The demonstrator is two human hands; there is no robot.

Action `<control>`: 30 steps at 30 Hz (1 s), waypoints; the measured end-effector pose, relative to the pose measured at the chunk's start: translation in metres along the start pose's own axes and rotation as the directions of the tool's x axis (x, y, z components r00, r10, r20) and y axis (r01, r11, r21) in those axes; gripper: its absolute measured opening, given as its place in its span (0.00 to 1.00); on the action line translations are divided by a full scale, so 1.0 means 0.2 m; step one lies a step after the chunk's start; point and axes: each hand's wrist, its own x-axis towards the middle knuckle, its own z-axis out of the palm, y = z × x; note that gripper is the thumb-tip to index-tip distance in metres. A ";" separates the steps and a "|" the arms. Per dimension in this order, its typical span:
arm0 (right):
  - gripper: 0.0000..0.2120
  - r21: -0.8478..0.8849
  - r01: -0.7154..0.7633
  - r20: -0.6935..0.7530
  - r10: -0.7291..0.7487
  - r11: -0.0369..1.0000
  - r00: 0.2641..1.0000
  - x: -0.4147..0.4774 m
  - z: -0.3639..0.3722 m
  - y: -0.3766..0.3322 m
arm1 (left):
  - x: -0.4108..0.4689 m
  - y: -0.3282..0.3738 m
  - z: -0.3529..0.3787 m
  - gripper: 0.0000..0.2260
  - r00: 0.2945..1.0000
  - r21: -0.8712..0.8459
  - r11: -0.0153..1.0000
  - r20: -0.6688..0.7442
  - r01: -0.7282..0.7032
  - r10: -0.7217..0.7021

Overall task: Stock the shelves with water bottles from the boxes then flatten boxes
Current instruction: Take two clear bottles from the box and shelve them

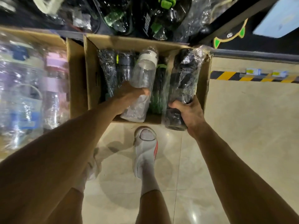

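Note:
An open cardboard box [90, 65] stands on the floor in front of my feet, with several plastic-wrapped bottles lying in it. My left hand [127, 97] reaches into the box and grips a clear bottle with a white cap [144, 70]. My right hand [190, 110] grips a black wrapped bottle [184, 78] near its lower end, at the box's right side and raised over its rim. Dark bottles [110, 70] and a green-trimmed one [157, 94] lie between and beside them.
A second open box [76, 75] at the left holds clear, blue and pink bottles [29, 88]. A dark low shelf [129, 16] beyond the boxes holds black and green wrapped bottles. Yellow-black hazard tape [229, 75] runs along the floor at the right. My shoes [145, 151] stand on beige tile.

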 end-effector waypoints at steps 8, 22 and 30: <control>0.40 -0.010 0.059 0.018 -0.058 0.998 0.998 -0.51 0.10 -0.29 | -0.73 0.20 -0.30 0.06 0.991 -0.122 0.984 0.005 -0.134 0.135; 0.40 -0.067 0.318 0.209 -0.298 0.946 0.931 -2.02 0.12 -1.24 | -2.37 0.69 -0.72 0.36 0.931 -0.382 0.853 -0.228 -0.355 0.285; 0.35 -0.101 0.531 0.331 -0.474 0.842 0.816 -2.69 0.05 -1.75 | -3.23 0.87 -0.85 0.32 0.798 -0.248 0.785 -0.400 -0.568 0.451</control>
